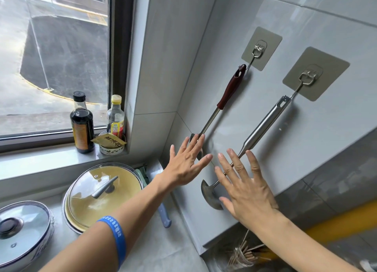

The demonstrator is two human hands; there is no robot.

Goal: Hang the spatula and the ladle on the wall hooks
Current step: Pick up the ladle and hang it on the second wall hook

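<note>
A spatula with a dark red handle hangs from the left wall hook on the grey tiled wall; its blade is hidden behind my left hand. An all-steel ladle hangs from the right wall hook, its bowl low beside my right hand. Both hands are held flat with fingers spread in front of the utensils' lower ends, holding nothing. A blue wristband circles my left forearm.
On the counter sit a yellow pan with a glass lid, a second lidded pot and a blue-handled knife. Two bottles and a small bowl stand on the windowsill. A jar of chopsticks sits below.
</note>
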